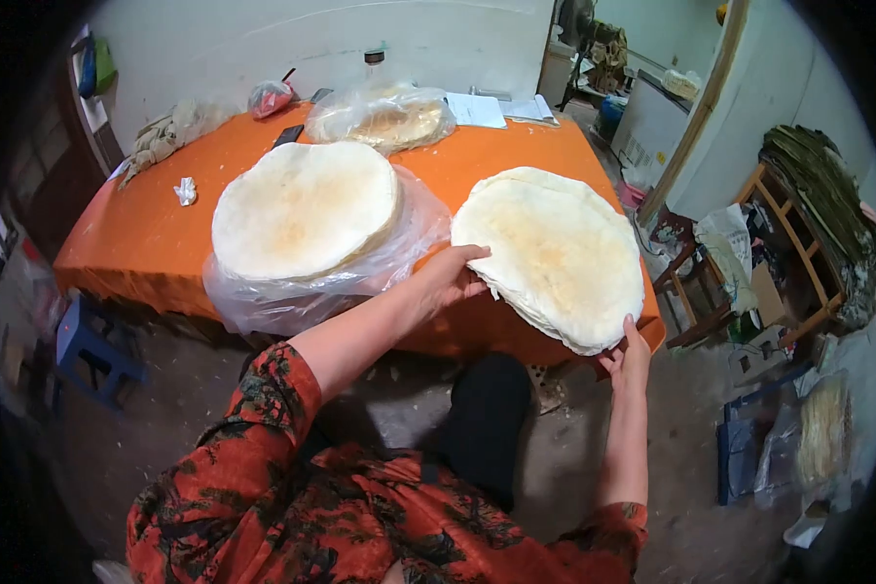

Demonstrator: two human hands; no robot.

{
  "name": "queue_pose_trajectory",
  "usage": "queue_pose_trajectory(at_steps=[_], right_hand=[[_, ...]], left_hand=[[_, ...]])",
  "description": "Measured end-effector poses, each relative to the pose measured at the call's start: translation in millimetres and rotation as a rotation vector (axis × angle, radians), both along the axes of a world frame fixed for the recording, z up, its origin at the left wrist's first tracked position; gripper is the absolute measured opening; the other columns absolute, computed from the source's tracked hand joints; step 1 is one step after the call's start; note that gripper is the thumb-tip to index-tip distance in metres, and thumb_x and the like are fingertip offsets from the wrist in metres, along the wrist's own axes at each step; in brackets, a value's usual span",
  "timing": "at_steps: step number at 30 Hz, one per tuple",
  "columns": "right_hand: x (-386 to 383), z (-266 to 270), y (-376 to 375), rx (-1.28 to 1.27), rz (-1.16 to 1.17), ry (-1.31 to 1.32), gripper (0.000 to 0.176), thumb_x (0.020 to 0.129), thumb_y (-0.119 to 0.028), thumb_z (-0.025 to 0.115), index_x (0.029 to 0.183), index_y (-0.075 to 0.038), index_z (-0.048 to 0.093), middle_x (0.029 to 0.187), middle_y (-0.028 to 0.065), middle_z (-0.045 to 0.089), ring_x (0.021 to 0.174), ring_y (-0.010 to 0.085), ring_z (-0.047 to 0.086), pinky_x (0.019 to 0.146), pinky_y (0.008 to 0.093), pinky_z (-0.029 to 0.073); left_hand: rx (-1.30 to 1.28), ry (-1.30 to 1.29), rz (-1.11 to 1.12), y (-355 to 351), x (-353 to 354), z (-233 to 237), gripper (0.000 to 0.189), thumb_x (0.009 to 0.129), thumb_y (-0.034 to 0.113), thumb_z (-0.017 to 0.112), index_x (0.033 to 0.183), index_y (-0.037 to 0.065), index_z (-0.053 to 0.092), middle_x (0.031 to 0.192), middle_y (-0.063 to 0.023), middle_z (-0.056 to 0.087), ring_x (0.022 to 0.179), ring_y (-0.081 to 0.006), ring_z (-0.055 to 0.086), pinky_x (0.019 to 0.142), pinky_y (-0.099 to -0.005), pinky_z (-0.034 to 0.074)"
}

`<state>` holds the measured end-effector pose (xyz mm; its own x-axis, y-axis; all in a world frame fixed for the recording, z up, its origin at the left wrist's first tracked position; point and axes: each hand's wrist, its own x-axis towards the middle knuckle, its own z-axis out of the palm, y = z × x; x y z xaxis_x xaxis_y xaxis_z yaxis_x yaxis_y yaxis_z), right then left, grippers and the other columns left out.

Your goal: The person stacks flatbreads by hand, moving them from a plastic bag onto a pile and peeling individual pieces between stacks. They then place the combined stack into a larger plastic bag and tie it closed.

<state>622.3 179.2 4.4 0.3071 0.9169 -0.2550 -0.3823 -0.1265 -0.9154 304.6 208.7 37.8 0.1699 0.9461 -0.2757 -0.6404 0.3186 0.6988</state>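
Observation:
A stack of thin, pale, round flatbreads (555,253), lightly browned in the middle, lies at the right end of the orange-covered table. Its near edge reaches the table's front edge. My left hand (455,275) grips its left edge, thumb on top and fingers below. At the near right rim, my right hand (629,358) pinches the layers' edge. A second, taller stack of flatbreads (307,209) sits to the left on a clear plastic bag (297,302). Neither hand touches that one. Some fingertips are hidden under the right stack.
On the orange tablecloth (146,234) are a plastic-wrapped bundle (384,119), open papers (477,110), a dark phone-like object (288,136) and a crumpled tissue (186,191). A blue stool (97,350) stands at left. Wooden chairs (696,282) and a wooden rack (798,243) are at right.

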Motion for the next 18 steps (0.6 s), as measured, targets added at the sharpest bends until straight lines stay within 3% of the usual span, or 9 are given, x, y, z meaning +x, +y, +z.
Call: queue_pose_trajectory(at_steps=[1,6,8,10,12,16,18], right_hand=[[2.0,2.3,8.1,-0.005,0.126,0.147,0.035,0.087,-0.015,0.063,0.117,0.000,0.052,0.111,0.0124,0.058,0.098,0.0244,0.059,0.081,0.0349,0.049],[23.2,-5.0,46.1,0.178,0.259,0.031,0.041,0.086,-0.013,0.060,0.121,0.007,0.050,0.123,0.0179,0.055,0.111,0.0264,0.055,0.092,0.0388,0.046],[12.4,35.3,8.4,0.291,0.240,0.020,0.046,0.086,-0.013,0.061,0.126,0.007,0.047,0.124,0.0190,0.054,0.115,0.0264,0.053,0.097,0.0384,0.042],[11.4,36.5,-13.0,0.283,0.255,0.044,0.050,0.085,-0.010,0.060,0.129,0.007,0.044,0.126,0.0179,0.053,0.116,0.0273,0.051,0.100,0.0381,0.040],[10.5,31.7,-22.5,0.197,0.241,0.386,0.051,0.083,-0.008,0.060,0.129,0.007,0.043,0.127,0.0164,0.052,0.117,0.0286,0.050,0.101,0.0383,0.039],[44.1,-3.8,7.5,0.085,0.304,0.373,0.053,0.081,-0.006,0.060,0.130,0.006,0.042,0.127,0.0158,0.053,0.116,0.0297,0.051,0.100,0.0389,0.040],[54.7,-2.7,11.7,0.099,0.417,0.085,0.055,0.080,-0.005,0.060,0.130,0.005,0.042,0.126,0.0174,0.053,0.114,0.0302,0.053,0.098,0.0394,0.042]], left_hand=[[0.000,0.088,0.029,2.0,1.7,3.0,0.038,0.087,0.014,0.060,0.121,0.002,0.046,0.108,-0.0097,0.060,0.091,-0.0193,0.064,0.070,-0.0311,0.057],[0.025,0.199,0.086,8.0,1.9,11.3,0.041,0.084,0.009,0.058,0.122,0.003,0.046,0.109,-0.0115,0.059,0.092,-0.0208,0.063,0.066,-0.0302,0.055],[0.093,0.247,-0.053,-7.9,-7.0,21.2,0.045,0.082,0.009,0.057,0.125,0.005,0.044,0.112,-0.0129,0.058,0.098,-0.0222,0.061,0.072,-0.0318,0.055],[0.097,0.210,-0.138,-35.4,-16.3,17.0,0.051,0.082,0.012,0.057,0.130,0.003,0.040,0.116,-0.0131,0.056,0.106,-0.0240,0.058,0.080,-0.0353,0.053],[-0.064,0.164,-0.130,-48.3,-20.2,17.1,0.054,0.083,0.014,0.058,0.131,0.001,0.039,0.120,-0.0136,0.055,0.111,-0.0243,0.056,0.085,-0.0370,0.052],[-0.014,0.081,-0.159,-38.5,-16.2,-10.2,0.055,0.085,0.014,0.059,0.134,0.001,0.036,0.126,-0.0151,0.052,0.113,-0.0253,0.055,0.091,-0.0405,0.049],[-0.001,0.093,-0.131,-53.0,-8.9,7.7,0.054,0.085,0.011,0.057,0.134,0.000,0.036,0.125,-0.0164,0.052,0.113,-0.0271,0.056,0.092,-0.0431,0.048]])
